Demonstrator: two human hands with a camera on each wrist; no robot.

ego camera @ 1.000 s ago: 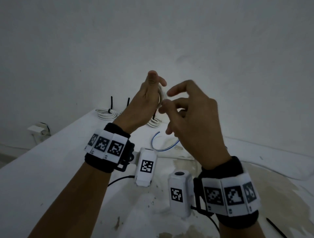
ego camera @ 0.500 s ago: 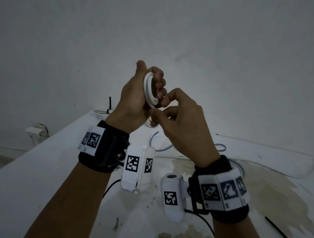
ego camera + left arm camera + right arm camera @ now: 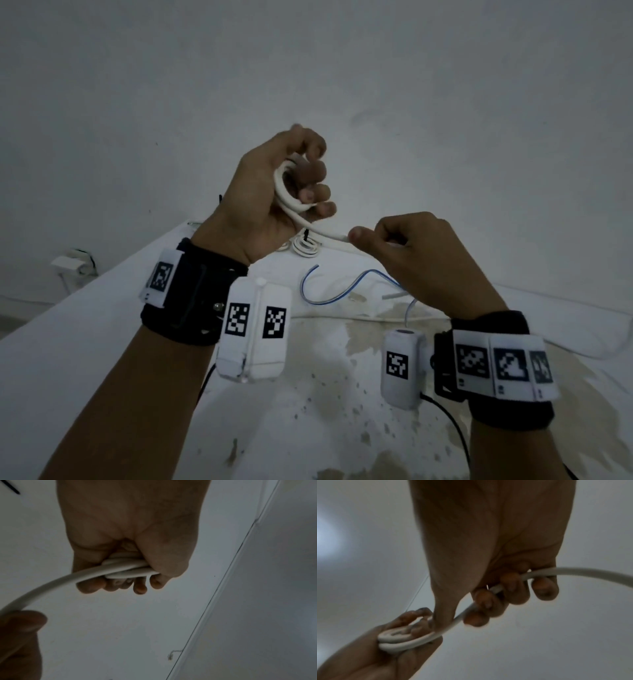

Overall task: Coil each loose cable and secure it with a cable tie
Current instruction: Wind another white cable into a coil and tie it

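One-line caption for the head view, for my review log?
Left hand holds a white cable coil while right hand grips its free run above the stained table.

Ahead of you stands a plain white wall (image 3: 342, 68), dimly lit and greyish. Below it, a white table (image 3: 85, 342) runs from your lower left toward the wall. Its middle carries brownish stains (image 3: 370, 329), with dark specks (image 3: 359, 411) scattered nearer to you. To your left, past the table's edge, a small white box (image 3: 70, 265) sits low against the wall. In your left wrist view, a straight pale seam (image 3: 223, 595) runs diagonally between two flat grey-white surfaces.
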